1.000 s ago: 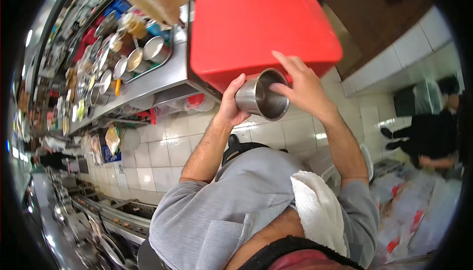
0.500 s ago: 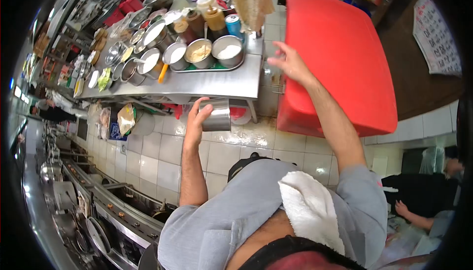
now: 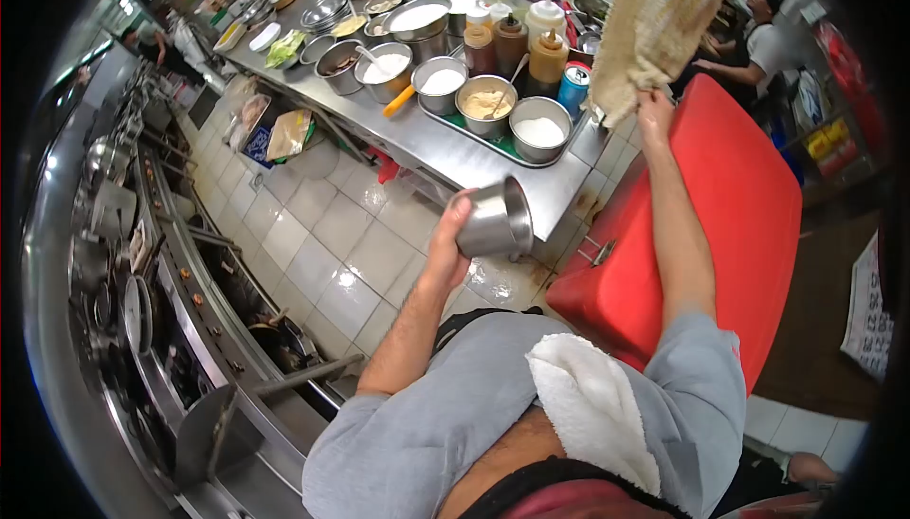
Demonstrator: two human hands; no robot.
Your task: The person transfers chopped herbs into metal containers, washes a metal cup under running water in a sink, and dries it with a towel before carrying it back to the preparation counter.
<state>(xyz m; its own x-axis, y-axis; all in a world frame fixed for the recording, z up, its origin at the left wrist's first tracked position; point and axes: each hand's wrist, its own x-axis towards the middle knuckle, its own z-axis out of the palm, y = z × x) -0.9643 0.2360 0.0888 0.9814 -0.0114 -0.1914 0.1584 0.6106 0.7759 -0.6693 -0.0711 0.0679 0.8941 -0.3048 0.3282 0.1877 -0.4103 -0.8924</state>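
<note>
My left hand (image 3: 449,242) is wrapped round a steel cylindrical container (image 3: 495,220), held tilted with its mouth toward the right, in front of the steel table. What lies inside cannot be seen. Up at the right, my right hand (image 3: 654,113) closes on the lower edge of a beige hanging towel (image 3: 654,31), above the corner of a big red box (image 3: 725,206). Nearest to the towel on the table are a blue can (image 3: 573,90) and a steel pot of white powder (image 3: 540,130).
The steel table (image 3: 427,152) carries several pots, squeeze bottles (image 3: 547,56) and an orange-handled utensil (image 3: 399,101). Stoves (image 3: 190,282) line the left side. The tiled floor (image 3: 327,235) looks wet. Another person (image 3: 749,54) is beyond the red box.
My right hand has reached forward and taken hold of the towel. My left hand has moved with the container, which is now tilted. The view has turned.
</note>
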